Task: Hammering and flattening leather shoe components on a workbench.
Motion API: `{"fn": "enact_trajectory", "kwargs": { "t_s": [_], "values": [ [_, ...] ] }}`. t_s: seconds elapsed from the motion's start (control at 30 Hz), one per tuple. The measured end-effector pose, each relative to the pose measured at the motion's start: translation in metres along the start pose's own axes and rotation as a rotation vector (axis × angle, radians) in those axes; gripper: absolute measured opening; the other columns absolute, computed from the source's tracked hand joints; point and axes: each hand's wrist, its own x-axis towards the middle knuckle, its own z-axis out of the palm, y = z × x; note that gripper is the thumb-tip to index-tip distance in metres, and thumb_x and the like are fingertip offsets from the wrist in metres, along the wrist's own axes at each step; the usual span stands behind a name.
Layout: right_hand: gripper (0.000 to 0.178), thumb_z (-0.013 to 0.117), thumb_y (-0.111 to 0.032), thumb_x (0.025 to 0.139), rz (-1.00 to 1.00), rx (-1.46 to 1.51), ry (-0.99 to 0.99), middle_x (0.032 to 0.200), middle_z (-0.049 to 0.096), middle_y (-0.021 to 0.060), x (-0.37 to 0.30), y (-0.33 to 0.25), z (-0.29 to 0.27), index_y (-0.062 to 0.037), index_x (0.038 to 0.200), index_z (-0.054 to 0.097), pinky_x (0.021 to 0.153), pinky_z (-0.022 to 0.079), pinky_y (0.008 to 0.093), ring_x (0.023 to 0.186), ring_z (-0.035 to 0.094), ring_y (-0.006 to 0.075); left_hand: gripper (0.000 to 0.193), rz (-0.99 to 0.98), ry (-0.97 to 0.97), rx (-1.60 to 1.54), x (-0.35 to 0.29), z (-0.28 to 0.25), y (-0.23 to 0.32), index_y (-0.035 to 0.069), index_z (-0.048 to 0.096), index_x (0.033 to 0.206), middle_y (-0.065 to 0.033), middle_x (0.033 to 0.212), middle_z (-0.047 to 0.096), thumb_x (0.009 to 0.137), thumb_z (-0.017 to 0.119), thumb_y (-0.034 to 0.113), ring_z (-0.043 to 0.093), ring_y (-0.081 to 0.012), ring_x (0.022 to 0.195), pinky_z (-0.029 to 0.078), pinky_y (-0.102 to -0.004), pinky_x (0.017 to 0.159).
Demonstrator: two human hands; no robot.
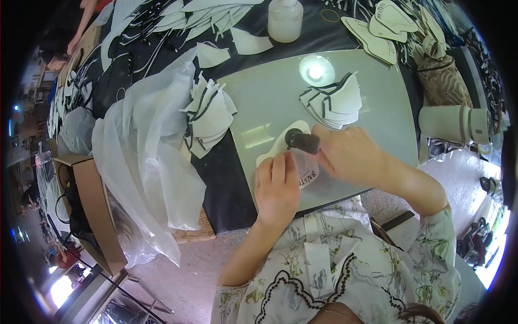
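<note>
A pale template (274, 152) with dark markings lies on the grey-green glass-like board (377, 162), in front of me. My left hand (276, 189) has its fingers bent and close together, holding the template against the board. My right hand (353, 156) is closed on a dark tool (305, 142) with a rounded end and a thick cylindrical body, over the middle of the template; its exact kind is unclear. The tips of my left fingers are close beside it. A fanned stack of white pieces with dark edging (342, 102) lies beyond my right hand.
Another pile of dark-edged white pieces (211, 116) lies left of the board, beside crumpled white plastic (145, 146). A cloudy jar (285, 21) stands at the back. At right are marked templates (361, 40) and a beige cylindrical container (445, 124). A cardboard box (97, 210) sits lower left.
</note>
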Motion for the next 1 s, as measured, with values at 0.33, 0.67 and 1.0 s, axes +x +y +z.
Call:
{"fn": "enact_trajectory", "kwargs": {
  "t_s": [0.33,0.67,1.0],
  "values": [
    [0.036,0.054,-0.031,0.098,0.014,-0.015,-0.064,0.059,0.062,0.0156,-0.001,0.002,0.009,0.0026,0.087,0.053,0.050,0.050,0.0439,0.055,0.064,0.0349,0.029,-0.056,-0.037,-0.105,0.003,-0.012,0.001,-0.003,0.066,0.106,-0.0116,0.103,0.058,0.078,0.066,0.003,0.057,-0.0289,0.092,0.050,-0.0393,0.078],
    [0.036,0.055,-0.032,0.097,0.017,-0.034,-0.030,0.058,0.061,0.0149,-0.001,-0.004,0.001,0.0023,0.087,0.053,0.049,0.050,0.0429,0.053,0.064,0.0348,0.026,0.040,-0.011,-0.013,-0.013,-0.006,-0.007,-0.002,0.068,0.103,-0.0099,0.103,0.059,0.077,0.071,0.002,0.058,-0.0274,0.090,0.051,-0.0382,0.077],
    [0.036,0.055,-0.032,0.097,-0.097,-0.024,-0.117,0.057,0.060,0.0144,0.004,-0.005,0.006,0.0021,0.086,0.053,0.050,0.049,0.0441,0.054,0.063,0.0353,0.035,0.094,-0.028,0.022,-0.016,-0.009,-0.008,-0.005,0.064,0.110,-0.0110,0.107,0.055,0.078,0.061,0.007,0.056,-0.0273,0.095,0.050,-0.0381,0.080]
  ]
}}
